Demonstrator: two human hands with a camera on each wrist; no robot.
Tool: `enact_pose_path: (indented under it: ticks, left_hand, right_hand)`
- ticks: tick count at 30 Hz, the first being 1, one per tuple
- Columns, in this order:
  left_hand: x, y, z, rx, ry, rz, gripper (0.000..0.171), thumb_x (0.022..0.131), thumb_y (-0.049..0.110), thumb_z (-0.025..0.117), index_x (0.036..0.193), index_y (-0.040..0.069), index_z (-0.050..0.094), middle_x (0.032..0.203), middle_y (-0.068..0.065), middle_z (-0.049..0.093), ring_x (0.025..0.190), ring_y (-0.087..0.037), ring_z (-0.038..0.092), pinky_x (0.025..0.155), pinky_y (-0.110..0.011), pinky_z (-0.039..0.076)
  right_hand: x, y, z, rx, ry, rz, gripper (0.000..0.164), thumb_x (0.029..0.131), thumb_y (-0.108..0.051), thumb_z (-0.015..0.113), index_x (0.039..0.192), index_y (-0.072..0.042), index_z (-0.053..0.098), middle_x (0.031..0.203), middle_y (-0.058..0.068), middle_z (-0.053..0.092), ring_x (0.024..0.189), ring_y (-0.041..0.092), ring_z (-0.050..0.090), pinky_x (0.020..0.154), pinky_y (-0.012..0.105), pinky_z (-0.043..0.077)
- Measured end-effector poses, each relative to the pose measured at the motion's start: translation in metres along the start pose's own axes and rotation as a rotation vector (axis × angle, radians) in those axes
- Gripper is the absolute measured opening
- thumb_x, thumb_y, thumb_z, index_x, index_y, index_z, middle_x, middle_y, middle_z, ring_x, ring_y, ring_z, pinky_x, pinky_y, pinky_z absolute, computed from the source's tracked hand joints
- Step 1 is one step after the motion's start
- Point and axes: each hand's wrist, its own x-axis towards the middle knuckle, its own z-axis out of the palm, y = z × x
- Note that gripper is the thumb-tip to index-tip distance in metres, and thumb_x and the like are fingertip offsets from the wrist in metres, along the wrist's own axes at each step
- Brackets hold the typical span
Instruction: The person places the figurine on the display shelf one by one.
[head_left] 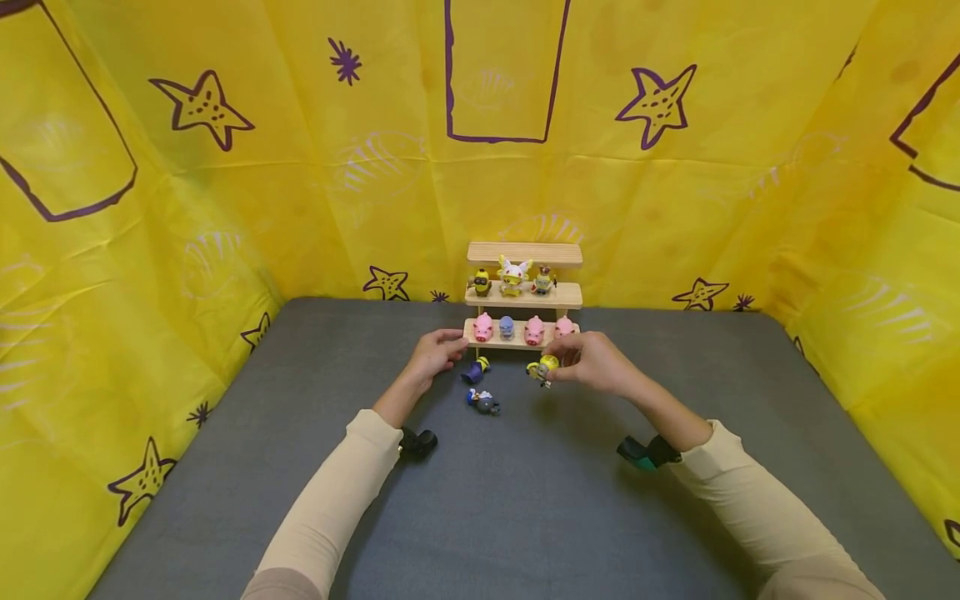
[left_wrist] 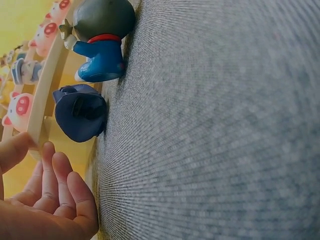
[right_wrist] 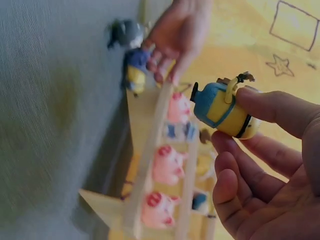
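My right hand [head_left: 600,362] pinches a small yellow and blue Minion figure [right_wrist: 220,110] between thumb and fingers, tilted in the air before the shelf. My left hand [head_left: 435,357] pinches the left end of the lowest board of a wooden tiered display shelf [head_left: 525,296], thumb and index fingertip at its corner. Beside that hand a Minion figure in dark blue [head_left: 475,371] lies on the table. Nearer the front lies a grey and blue figure [head_left: 483,402]. The lowest board bears several figures, among them a pink pig [head_left: 483,327] and a small blue-grey figure [head_left: 507,327].
On the middle board stand a yellow figure [head_left: 482,283], a white-eared yellow figure [head_left: 514,277] and a crowned figure [head_left: 543,281]. The top board [head_left: 525,253] sits above them. A grey cloth covers the table [head_left: 525,517]; yellow patterned curtains [head_left: 300,208] surround it.
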Motion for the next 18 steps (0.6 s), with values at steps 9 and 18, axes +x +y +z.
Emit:
enact_pose_path:
  ticks: [9, 18]
  left_hand:
    - [0.0, -0.001, 0.001, 0.001, 0.002, 0.006, 0.039, 0.095, 0.025, 0.063, 0.132, 0.01, 0.058, 0.115, -0.011, 0.067, 0.09, -0.016, 0.061, 0.074, -0.026, 0.048]
    - [-0.001, 0.001, 0.0, -0.003, 0.005, 0.006, 0.039, 0.096, 0.024, 0.063, 0.132, 0.01, 0.058, 0.115, -0.011, 0.067, 0.088, -0.014, 0.061, 0.074, -0.026, 0.048]
  right_hand:
    - [0.018, -0.004, -0.038, -0.156, -0.026, 0.015, 0.026, 0.082, -0.011, 0.075, 0.107, -0.004, 0.071, 0.082, 0.006, 0.068, 0.074, 0.018, 0.059, 0.066, 0.03, 0.047]
    - [0.038, -0.002, -0.05, -0.224, -0.08, 0.011, 0.029, 0.083, -0.009, 0.072, 0.111, 0.001, 0.069, 0.096, 0.013, 0.072, 0.085, 0.023, 0.063, 0.079, 0.04, 0.051]
